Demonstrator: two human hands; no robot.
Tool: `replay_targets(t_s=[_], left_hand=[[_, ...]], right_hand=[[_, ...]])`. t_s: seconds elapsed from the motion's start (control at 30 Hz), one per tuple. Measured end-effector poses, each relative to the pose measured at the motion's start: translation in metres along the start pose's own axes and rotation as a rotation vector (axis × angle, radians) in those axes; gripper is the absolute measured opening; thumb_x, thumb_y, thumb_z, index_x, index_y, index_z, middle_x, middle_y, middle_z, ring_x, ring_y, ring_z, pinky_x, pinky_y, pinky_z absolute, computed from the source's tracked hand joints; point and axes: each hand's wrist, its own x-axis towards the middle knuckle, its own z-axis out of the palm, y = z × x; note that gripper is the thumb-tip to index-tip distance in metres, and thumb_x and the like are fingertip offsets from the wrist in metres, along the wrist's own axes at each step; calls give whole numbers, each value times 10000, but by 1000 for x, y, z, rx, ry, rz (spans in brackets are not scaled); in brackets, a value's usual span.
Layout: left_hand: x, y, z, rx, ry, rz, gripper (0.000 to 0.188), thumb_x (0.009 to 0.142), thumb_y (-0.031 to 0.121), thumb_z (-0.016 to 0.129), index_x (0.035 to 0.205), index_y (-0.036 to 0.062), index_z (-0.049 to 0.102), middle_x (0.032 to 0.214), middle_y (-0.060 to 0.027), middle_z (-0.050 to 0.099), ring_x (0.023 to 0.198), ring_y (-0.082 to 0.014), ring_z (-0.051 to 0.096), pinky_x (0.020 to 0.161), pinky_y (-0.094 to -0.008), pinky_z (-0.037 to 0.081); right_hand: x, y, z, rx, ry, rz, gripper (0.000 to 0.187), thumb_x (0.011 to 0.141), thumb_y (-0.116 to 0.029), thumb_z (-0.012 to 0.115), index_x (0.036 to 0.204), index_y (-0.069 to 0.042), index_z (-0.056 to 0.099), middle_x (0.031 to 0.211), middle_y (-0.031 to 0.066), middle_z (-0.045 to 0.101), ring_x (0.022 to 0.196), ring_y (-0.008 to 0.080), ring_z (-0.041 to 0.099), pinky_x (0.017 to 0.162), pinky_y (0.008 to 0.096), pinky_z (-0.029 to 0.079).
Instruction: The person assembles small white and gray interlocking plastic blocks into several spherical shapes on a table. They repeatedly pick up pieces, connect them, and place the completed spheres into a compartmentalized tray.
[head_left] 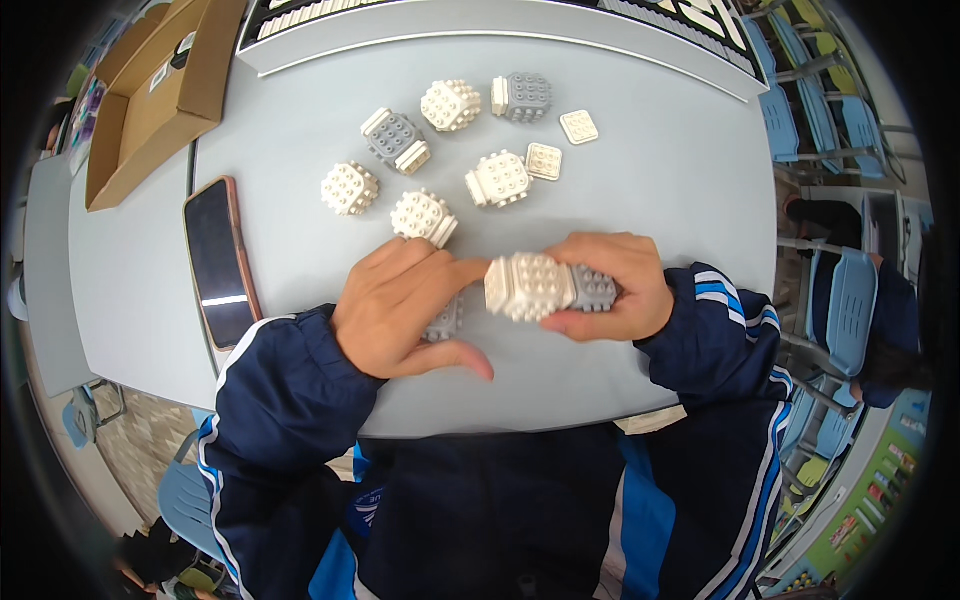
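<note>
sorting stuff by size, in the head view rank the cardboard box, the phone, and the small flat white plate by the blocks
1. cardboard box, largest
2. phone
3. flat white plate, smallest

The fisheye shrinks things near the rim, but the gaps are too plain to change the order.

A pale grey surface (640,110) fills the middle of the view under even light. Blue chairs (850,300) stand at three o'clock, another blue chair (185,500) at seven o'clock. Speckled floor (130,450) shows at eight o'clock.

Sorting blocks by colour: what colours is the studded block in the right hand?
White and grey block, right hand; head view.
</note>
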Motion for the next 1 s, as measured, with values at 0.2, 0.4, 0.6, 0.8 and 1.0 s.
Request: replay_targets(t_s=[0.2,0.4,0.6,0.8,1.0], left_hand=[[-1,0,11,275,84,-199,783,680,445,815,1275,13,547,1103,-95,570,946,-273,501,827,-396,369],[-4,7,6,439,179,-41,1089,525,711,799,1326,37,498,1227,-113,570,1052,-274,489,943,-433,245],[-4,21,20,204,104,-41,875,629,741,685,1183,70,594,1077,-15,615,970,-209,535,874,-445,220],[-6,27,29,214,294,54,592,639,589,770,920,79,663,781,7,594,760,-164,567,767,-395,227],[-9,25,26,162,254,125,437,596,363,847,860,70,659,743,-4,559,713,-157,549,703,-368,210]], right_hand=[[3,-1,8,21,106,107,464,732,-168,860,1113,-33,633,997,98,681,859,202,679,736,292,522],[0,1,9,-44,85,30,586,672,-287,910,1121,-47,619,985,83,670,838,216,671,716,296,520],[-1,-3,31,-23,66,-294,684,626,-398,907,1093,-15,586,933,107,651,750,267,655,619,330,513],[-1,-9,49,108,77,-267,722,660,-467,876,1111,-24,528,882,108,630,689,258,648,587,326,508],[0,-15,52,187,61,-138,523,753,-318,854,1050,-40,524,788,80,616,598,242,625,536,327,492]])
